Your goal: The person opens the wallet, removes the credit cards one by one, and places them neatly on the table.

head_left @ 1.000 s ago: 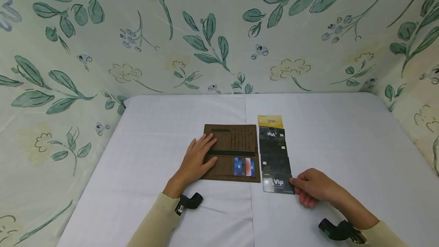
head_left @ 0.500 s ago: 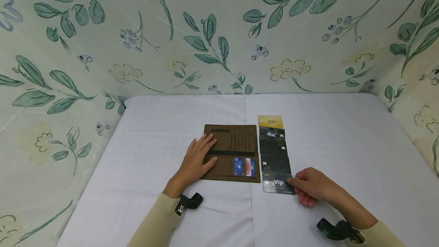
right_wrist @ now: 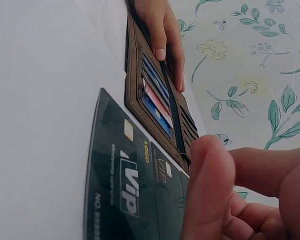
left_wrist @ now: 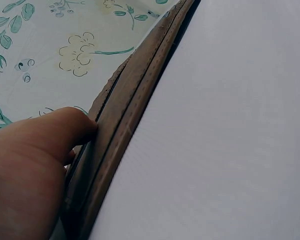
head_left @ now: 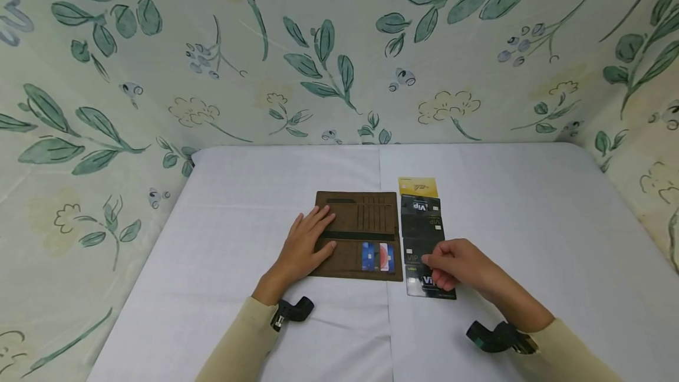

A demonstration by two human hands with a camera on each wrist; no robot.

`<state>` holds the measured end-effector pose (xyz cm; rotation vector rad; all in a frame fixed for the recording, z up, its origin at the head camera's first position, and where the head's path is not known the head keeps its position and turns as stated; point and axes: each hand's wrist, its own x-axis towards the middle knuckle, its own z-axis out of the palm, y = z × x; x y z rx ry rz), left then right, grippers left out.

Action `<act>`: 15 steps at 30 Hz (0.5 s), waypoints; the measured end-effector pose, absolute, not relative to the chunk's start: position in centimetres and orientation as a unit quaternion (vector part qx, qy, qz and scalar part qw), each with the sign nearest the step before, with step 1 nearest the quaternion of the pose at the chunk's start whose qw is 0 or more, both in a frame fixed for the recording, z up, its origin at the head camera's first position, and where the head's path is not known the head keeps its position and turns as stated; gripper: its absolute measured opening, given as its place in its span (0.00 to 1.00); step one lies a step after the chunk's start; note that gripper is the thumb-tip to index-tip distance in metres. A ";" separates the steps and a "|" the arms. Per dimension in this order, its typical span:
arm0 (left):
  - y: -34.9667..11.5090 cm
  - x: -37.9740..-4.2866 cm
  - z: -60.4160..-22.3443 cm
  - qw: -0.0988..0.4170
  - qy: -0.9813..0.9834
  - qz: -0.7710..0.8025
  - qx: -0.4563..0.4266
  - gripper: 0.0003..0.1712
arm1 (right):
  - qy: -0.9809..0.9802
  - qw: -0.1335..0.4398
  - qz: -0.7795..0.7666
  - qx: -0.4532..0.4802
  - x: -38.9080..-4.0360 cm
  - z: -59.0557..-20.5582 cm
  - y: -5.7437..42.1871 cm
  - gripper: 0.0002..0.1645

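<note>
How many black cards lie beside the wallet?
4: the farthest card, by the yellow card; the second card; the third card and the nearest card, both partly behind the right hand. Others could be hidden underneath.

The wallet [head_left: 343, 217] is brown, crossed by a blackish band [head_left: 366, 236], and the pocketed cards [head_left: 368, 257] in its near right part show blue, white and red. To its right, the farthest card [head_left: 417, 187] is yellow; the four dark cards [head_left: 416, 226] nearer are black, the nearest bearing white "Vip" lettering and a yellow "LOGO". The cloth [head_left: 530, 223] beneath is white. Beyond, the pale backdrop [head_left: 350, 125] carries green leaves, dark-outlined yellow flowers and bluish berries. Both sleeves [head_left: 241, 341] are cream.
</note>
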<state>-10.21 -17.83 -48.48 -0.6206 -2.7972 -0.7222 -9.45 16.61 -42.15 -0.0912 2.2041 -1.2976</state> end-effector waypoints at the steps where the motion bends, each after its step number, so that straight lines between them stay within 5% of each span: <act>1: -17.8 -10.2 -48.5 0.093 -0.942 -0.244 -0.209 0.35 | 0.820 0.290 -0.492 -0.034 -9.5 -42.1 16.4 0.15; 15: -17.9 -10.1 -48.3 0.092 -0.942 -0.244 -0.212 0.34 | 0.770 0.291 -0.568 0.004 -10.8 -42.6 13.9 0.17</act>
